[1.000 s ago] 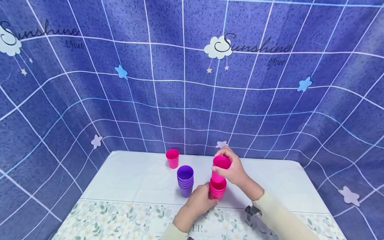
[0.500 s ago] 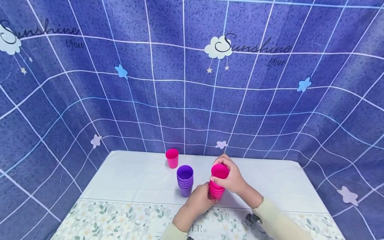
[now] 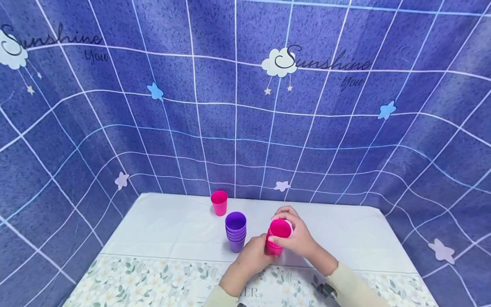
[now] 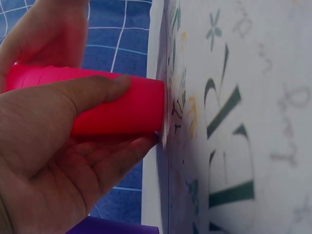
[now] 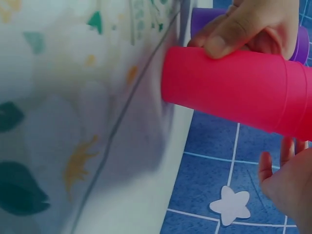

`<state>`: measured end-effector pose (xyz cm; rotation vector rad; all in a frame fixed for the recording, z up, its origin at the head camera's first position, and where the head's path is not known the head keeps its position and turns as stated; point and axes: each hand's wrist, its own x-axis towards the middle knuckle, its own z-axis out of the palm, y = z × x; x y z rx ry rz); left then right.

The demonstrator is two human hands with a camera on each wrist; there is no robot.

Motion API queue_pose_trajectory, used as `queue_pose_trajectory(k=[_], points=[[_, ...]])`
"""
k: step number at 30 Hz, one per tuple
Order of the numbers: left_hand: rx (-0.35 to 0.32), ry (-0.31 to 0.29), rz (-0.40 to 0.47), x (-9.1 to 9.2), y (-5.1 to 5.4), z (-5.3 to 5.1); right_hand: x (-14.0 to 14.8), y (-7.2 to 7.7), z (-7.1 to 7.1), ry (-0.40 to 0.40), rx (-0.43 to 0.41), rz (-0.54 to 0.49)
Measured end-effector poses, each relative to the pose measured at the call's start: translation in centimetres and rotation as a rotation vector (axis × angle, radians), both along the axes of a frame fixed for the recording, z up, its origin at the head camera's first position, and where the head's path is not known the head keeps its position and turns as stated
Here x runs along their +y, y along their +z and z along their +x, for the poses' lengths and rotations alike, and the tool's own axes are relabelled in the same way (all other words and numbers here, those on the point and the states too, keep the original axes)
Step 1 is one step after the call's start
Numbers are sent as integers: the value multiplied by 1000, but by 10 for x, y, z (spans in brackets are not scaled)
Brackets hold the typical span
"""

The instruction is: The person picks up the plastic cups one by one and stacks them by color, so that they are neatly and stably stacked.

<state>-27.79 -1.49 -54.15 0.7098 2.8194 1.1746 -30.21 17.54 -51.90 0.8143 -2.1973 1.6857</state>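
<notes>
A stack of pink plastic cups (image 3: 277, 247) stands upright on the table, mouths up. My left hand (image 3: 252, 255) holds its lower part from the left; in the left wrist view the thumb lies along the bottom cup. Around the top cup (image 3: 280, 229) curl the fingers and thumb of my right hand (image 3: 299, 236), near the rim. That cup now sits down in the stack. Just left of my left hand stands a stack of purple cups (image 3: 236, 238), also upright. In the right wrist view the right fingertips (image 5: 265, 168) show partly behind the pink stack (image 5: 224, 87).
A single pink cup (image 3: 219, 207) stands farther back, near the table's rear edge. White cloth (image 3: 172, 226) covers the back of the table, with a floral-printed part (image 3: 153, 281) in front. A blue gridded curtain (image 3: 215, 106) hangs behind and at both sides.
My right hand has brought the top pink cup down into the stack that the left hand holds. The left hand, purple stack and single pink cup have stayed in place.
</notes>
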Motion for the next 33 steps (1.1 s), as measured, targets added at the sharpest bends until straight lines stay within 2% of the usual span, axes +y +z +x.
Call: queue_pose_trajectory(k=[8, 16, 23, 28, 33], points=[[-6, -15, -5, 0, -2, -1, 2, -10, 6, -26, -75, 33], [1, 33, 15, 2, -3, 0, 4, -11, 1, 8, -84, 13], [-28, 41, 150, 4, 4, 1, 1, -10, -1, 38, -86, 28], [-3, 43, 220, 8, 12, 3, 2, -12, -2, 66, -76, 20], [22, 75, 276, 11, 14, 6, 6, -15, -2, 75, -42, 47]])
